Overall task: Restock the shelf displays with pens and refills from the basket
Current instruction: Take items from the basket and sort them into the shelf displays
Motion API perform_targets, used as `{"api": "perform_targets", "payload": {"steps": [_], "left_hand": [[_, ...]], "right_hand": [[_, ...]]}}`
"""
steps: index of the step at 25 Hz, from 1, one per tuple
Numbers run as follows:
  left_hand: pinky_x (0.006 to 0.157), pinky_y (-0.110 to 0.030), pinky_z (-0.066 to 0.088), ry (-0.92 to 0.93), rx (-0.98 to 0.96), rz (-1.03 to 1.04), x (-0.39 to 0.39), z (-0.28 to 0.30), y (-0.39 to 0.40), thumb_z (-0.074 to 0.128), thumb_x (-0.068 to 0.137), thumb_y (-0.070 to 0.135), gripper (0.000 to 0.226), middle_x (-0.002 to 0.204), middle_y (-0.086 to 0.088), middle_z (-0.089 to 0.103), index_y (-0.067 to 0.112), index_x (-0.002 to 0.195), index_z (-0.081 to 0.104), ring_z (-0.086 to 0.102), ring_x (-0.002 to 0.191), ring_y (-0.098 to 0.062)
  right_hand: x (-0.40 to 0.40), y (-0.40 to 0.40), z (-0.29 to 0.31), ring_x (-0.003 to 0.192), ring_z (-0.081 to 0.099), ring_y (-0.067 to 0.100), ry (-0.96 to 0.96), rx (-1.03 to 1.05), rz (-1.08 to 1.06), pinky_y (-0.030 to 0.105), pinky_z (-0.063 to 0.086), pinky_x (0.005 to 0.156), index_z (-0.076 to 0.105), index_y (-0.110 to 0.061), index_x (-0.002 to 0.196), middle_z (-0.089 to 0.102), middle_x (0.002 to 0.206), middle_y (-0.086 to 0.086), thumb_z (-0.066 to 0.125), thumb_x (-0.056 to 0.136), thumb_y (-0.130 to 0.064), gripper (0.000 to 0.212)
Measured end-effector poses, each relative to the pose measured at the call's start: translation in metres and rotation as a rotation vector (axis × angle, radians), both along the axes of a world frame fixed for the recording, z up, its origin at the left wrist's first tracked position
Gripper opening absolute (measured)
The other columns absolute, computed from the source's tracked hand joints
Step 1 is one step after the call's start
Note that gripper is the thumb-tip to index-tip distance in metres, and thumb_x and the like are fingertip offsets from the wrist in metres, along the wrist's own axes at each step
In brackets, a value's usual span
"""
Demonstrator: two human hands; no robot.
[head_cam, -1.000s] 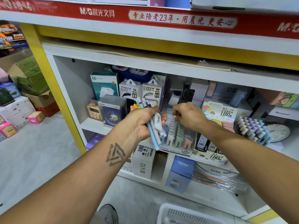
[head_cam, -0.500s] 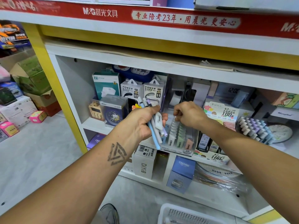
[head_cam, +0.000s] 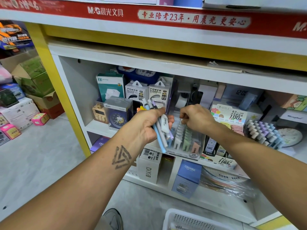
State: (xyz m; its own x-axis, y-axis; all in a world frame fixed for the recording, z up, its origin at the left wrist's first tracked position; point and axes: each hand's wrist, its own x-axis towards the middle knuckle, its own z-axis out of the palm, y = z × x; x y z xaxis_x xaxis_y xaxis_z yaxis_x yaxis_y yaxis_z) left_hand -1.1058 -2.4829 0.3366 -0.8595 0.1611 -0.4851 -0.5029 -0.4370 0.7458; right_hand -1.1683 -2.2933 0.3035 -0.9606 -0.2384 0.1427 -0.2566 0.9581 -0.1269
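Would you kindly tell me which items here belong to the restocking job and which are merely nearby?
Job:
- bundle of pens, gripped by left hand
- right hand above the clear display tray
- white basket

Nearby:
- power bank boxes
- blue alarm clock
- cardboard boxes

The left hand (head_cam: 146,125) holds a bunch of pens (head_cam: 159,130) in front of the shelf (head_cam: 98,127). The right hand (head_cam: 197,118) is just right of it, above a tray of refills (head_cam: 186,138). The basket (head_cam: 191,219) sits on the floor below.
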Motion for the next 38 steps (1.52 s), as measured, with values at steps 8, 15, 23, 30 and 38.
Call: {"api": "perform_targets", "payload": {"steps": [8,15,23,30,38], "left_hand": [[0.046,-0.027,0.053,0.007,0.003,0.008,0.0012,0.002,0.0006,0.059,0.098,0.015,0.018,0.077,-0.019,0.068,-0.001,0.105,0.062,0.066,0.055,-0.024],[0.044,-0.026,0.053,0.014,0.011,0.002,0.0025,0.0044,0.0012,0.058,0.099,0.015,0.018,0.075,-0.019,0.067,-0.002,0.101,0.061,0.064,0.048,-0.022],[0.045,-0.026,0.052,0.024,0.008,-0.001,0.0019,0.0046,0.0017,0.058,0.098,0.015,0.018,0.075,-0.018,0.067,-0.001,0.104,0.062,0.063,0.049,-0.022],[0.045,-0.025,0.052,0.025,0.011,-0.005,0.002,0.0058,0.0012,0.058,0.098,0.016,0.02,0.078,-0.018,0.067,0.001,0.11,0.062,0.063,0.049,-0.022],[0.045,-0.026,0.052,0.025,0.008,-0.004,0.0028,0.0079,0.0005,0.058,0.098,0.016,0.022,0.078,-0.018,0.067,0.0,0.113,0.062,0.062,0.052,-0.022]], "right_hand": [[0.0003,0.0008,0.0016,0.09,0.066,0.018,-0.024,-0.02,0.024,0.036,0.056,0.081,0.07,-0.026,0.097,0.071,0.094,-0.008,0.075,0.087,-0.017,0.014],[-0.0021,0.0009,0.001,0.087,0.065,0.016,-0.008,-0.021,0.016,0.031,0.053,0.076,0.071,-0.027,0.096,0.068,0.087,-0.012,0.076,0.087,-0.018,0.014],[-0.0043,0.002,0.0003,0.083,0.064,0.012,-0.012,-0.047,0.005,0.028,0.05,0.072,0.069,-0.028,0.093,0.063,0.078,-0.018,0.076,0.086,-0.016,0.016],[-0.0007,0.002,0.0014,0.089,0.065,0.02,-0.004,0.022,0.065,0.034,0.054,0.078,0.071,-0.028,0.097,0.07,0.095,-0.006,0.075,0.087,-0.021,0.012],[-0.0053,-0.0012,-0.002,0.086,0.068,0.014,-0.039,-0.118,0.059,0.031,0.056,0.08,0.073,-0.023,0.095,0.072,0.091,-0.006,0.076,0.086,-0.013,0.014]]}}
